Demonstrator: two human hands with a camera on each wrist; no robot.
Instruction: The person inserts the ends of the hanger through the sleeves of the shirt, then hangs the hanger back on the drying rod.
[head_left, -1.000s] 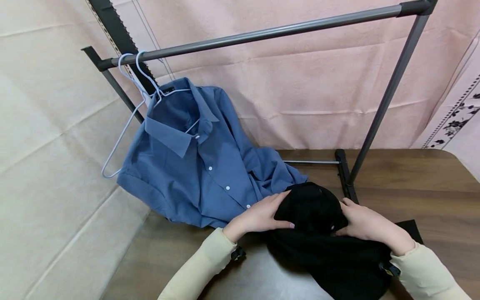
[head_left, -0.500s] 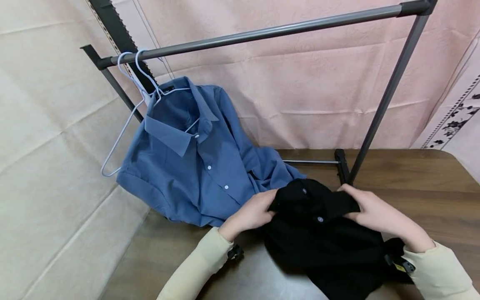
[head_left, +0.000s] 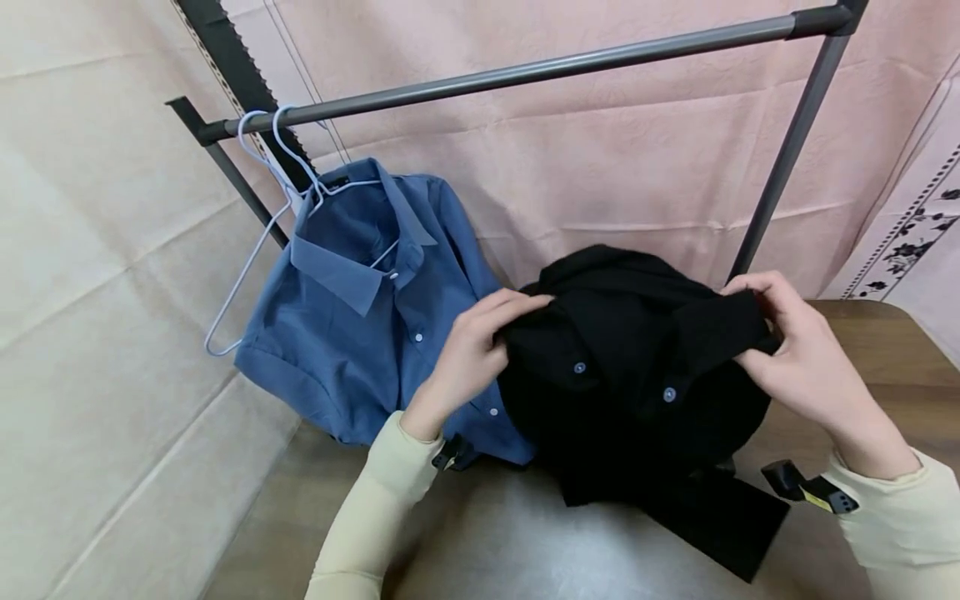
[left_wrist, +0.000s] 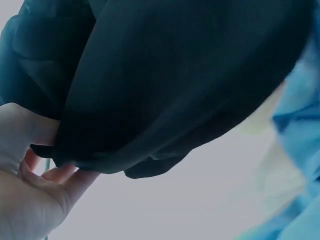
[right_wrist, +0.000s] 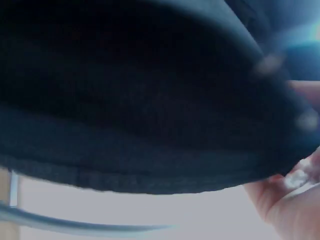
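Both hands hold up a black button shirt (head_left: 622, 333) in front of the rack. My left hand (head_left: 480, 337) pinches its left side, thumb below and fingers over the cloth. At the opposite side my right hand (head_left: 795, 342) grips the collar area between thumb and fingers. Pale buttons show on the front, and one dark sleeve end hangs low over the table. In the left wrist view the black cloth (left_wrist: 165, 85) drapes from the left hand's fingers (left_wrist: 55, 185). The right wrist view has the cloth (right_wrist: 130, 110) filling most of it, with the right hand at its edge.
A blue shirt (head_left: 360, 325) hangs on a light-blue hanger at the left end of the metal rail (head_left: 525, 79), beside a second hanger (head_left: 236, 287). The rack's right post (head_left: 795, 150) stands behind the right hand. A wooden table (head_left: 892, 350) lies beneath.
Both hands have risen with the black shirt, spreading it upward from a bunched heap near the table. The buttons have come into view, and the shirt now overlaps the blue shirt's right side.
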